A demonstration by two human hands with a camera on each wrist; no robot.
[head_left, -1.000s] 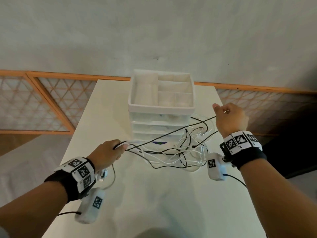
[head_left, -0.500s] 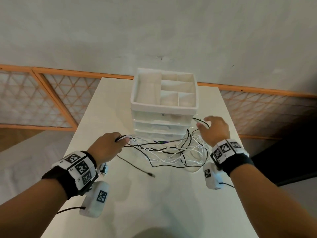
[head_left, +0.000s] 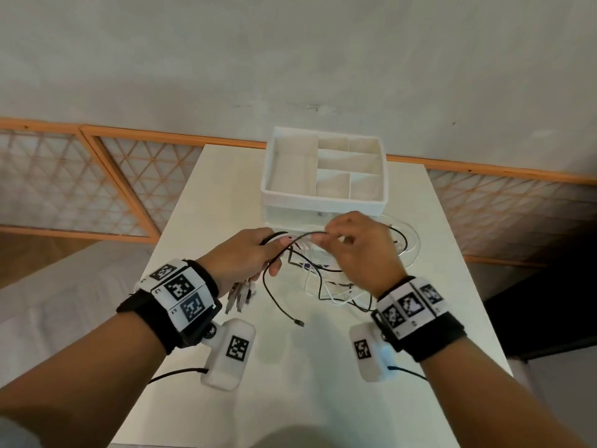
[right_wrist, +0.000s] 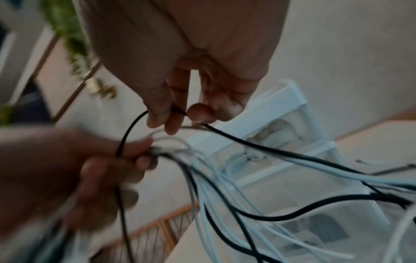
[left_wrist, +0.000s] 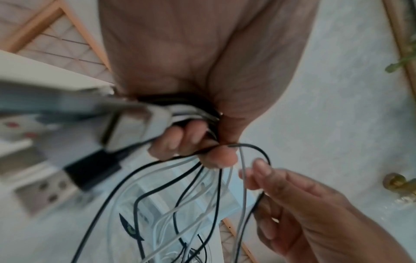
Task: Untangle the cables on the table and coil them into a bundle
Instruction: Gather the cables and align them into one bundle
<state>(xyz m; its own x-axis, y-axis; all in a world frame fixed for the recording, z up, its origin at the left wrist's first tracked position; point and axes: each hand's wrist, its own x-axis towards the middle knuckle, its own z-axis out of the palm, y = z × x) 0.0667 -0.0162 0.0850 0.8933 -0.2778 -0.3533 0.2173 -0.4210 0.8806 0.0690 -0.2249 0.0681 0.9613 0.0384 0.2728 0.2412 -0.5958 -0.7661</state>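
Left hand (head_left: 245, 257) gripping gathered cables (head_left: 323, 282) w/ plugs dangling over desk (head_left: 290, 367); right hand (head_left: 358, 250) pinching black cable (left_wrist: 258, 151) loop. Thin, limp, light, prob snagging — grab near the crossings, not the plugs

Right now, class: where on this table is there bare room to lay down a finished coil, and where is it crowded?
Bare table lies between the two forearms, nearer than the loose black plug, and left of the drawer organiser. It is crowded in front of the organiser, where the cables hang from the left hand and right hand.
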